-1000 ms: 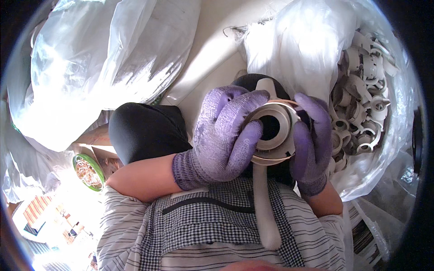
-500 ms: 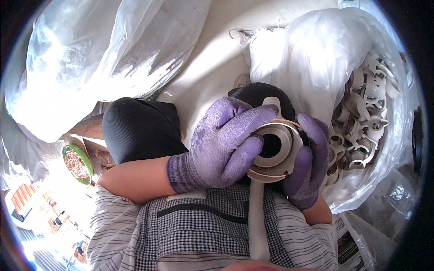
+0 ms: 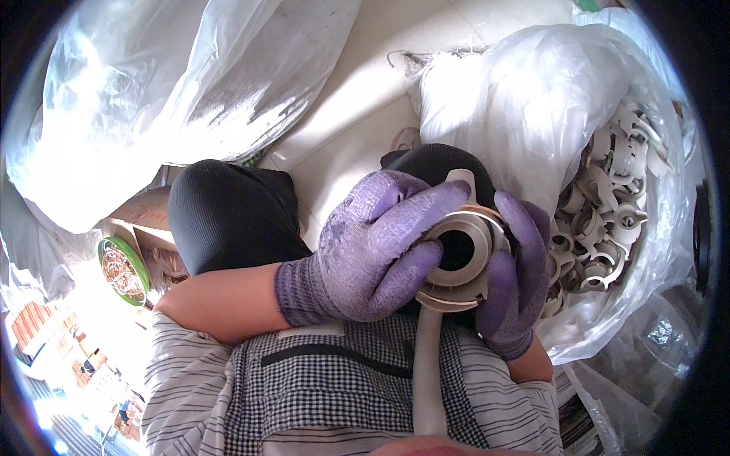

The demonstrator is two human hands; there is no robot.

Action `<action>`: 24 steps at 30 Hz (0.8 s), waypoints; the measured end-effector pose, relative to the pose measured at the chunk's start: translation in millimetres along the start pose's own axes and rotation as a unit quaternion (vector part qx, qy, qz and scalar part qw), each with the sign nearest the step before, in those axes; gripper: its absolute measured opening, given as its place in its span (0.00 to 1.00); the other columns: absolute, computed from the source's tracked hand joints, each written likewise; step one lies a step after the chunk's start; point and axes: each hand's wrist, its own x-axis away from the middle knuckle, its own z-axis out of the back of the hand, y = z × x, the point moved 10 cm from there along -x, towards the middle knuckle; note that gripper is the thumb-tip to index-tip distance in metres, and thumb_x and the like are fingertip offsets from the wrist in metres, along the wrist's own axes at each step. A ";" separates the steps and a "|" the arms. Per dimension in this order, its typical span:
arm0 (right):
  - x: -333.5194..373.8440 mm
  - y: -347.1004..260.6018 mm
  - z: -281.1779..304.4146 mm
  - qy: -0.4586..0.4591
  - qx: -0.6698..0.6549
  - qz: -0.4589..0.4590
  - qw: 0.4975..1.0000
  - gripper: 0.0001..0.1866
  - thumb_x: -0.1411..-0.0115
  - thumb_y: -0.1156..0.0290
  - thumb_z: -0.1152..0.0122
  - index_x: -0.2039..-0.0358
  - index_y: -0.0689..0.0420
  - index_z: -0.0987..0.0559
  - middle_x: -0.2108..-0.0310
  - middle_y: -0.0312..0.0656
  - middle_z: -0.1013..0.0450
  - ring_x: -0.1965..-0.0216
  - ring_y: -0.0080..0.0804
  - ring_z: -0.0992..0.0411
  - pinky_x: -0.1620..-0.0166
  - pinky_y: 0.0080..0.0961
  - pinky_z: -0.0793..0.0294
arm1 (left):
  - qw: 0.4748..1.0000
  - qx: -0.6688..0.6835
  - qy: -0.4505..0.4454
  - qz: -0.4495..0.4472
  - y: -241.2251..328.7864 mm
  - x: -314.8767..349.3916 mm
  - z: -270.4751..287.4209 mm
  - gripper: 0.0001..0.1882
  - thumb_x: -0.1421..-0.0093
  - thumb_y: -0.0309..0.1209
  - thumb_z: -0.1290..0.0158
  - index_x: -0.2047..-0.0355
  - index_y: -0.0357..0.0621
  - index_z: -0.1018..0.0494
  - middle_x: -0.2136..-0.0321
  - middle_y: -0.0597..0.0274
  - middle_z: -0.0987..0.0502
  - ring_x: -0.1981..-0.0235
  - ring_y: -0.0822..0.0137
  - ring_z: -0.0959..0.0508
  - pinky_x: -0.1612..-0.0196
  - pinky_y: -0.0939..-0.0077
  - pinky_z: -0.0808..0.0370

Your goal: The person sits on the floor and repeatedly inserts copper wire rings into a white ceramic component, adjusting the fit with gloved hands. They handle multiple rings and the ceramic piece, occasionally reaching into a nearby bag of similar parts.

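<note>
In front of my lap I hold a beige round plastic housing (image 3: 455, 289) with a tab at its top and a long straight handle (image 3: 430, 372) reaching down toward my chest. Its centre is a dark round opening. A thin copper-coloured band (image 3: 487, 212) shows along the upper right rim. My left hand (image 3: 365, 247), in a purple knit glove, grips the housing from the left, fingers curled over the face. My right hand (image 3: 518, 277), gloved alike, closes around its right side. The undersides of the fingers are hidden.
At the right, a clear plastic bag (image 3: 525, 83) holds several beige plastic parts (image 3: 608, 205). Another large plastic bag (image 3: 190, 83) stands at the far left. Near my left knee are a green-rimmed round container (image 3: 122, 272) of copper-coloured pieces and a cardboard box (image 3: 148, 210).
The housing has tilted slightly, and my right fingers sit a little further over its right edge. Both hands keep their hold. The whole view has shifted slightly.
</note>
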 end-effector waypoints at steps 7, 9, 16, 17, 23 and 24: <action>13.0 -3.1 -8.2 -0.062 0.011 -0.048 0.997 0.39 0.38 0.63 0.36 0.31 0.68 0.40 0.36 0.58 0.37 0.38 0.56 0.37 0.34 0.49 0.38 | 0.997 0.030 -0.052 -0.043 4.9 5.6 -4.3 0.39 0.44 0.36 0.40 0.35 0.29 0.37 0.42 0.40 0.28 0.46 0.44 0.28 0.40 0.52 0.32; 11.6 -0.3 -11.3 -0.062 0.005 -0.058 0.996 0.41 0.37 0.63 0.36 0.31 0.68 0.42 0.36 0.58 0.37 0.37 0.57 0.38 0.33 0.49 0.40 | 0.998 0.020 -0.061 -0.025 0.9 6.1 -5.9 0.41 0.42 0.37 0.41 0.33 0.29 0.40 0.39 0.39 0.31 0.42 0.40 0.30 0.37 0.51 0.35; 19.8 -7.2 -17.6 -0.065 -0.021 -0.097 0.993 0.41 0.40 0.68 0.36 0.30 0.69 0.43 0.36 0.59 0.39 0.35 0.56 0.40 0.31 0.48 0.44 | 0.995 0.051 -0.074 -0.034 5.6 15.0 -10.8 0.41 0.38 0.39 0.45 0.31 0.28 0.46 0.35 0.38 0.38 0.35 0.38 0.36 0.30 0.50 0.44; 19.5 -8.1 -16.8 -0.065 -0.025 -0.099 0.993 0.41 0.40 0.69 0.36 0.30 0.69 0.43 0.36 0.59 0.39 0.35 0.56 0.40 0.31 0.48 0.44 | 0.995 0.056 -0.071 -0.039 6.8 15.5 -11.4 0.41 0.38 0.39 0.46 0.31 0.28 0.46 0.35 0.38 0.38 0.35 0.38 0.36 0.30 0.50 0.44; 23.3 -5.7 -17.3 -0.046 -0.049 -0.105 0.992 0.42 0.41 0.69 0.37 0.30 0.69 0.44 0.36 0.59 0.39 0.34 0.55 0.40 0.31 0.47 0.44 | 0.996 0.051 -0.059 -0.050 9.2 17.8 -14.3 0.42 0.40 0.37 0.45 0.31 0.27 0.47 0.35 0.38 0.37 0.35 0.39 0.35 0.31 0.51 0.44; 23.9 -6.2 -17.8 -0.049 -0.046 -0.103 0.992 0.43 0.41 0.69 0.36 0.30 0.69 0.45 0.36 0.59 0.39 0.34 0.55 0.40 0.31 0.47 0.44 | 0.996 0.048 -0.063 -0.048 8.6 18.2 -14.8 0.43 0.41 0.37 0.45 0.31 0.27 0.47 0.36 0.38 0.37 0.36 0.39 0.35 0.31 0.51 0.44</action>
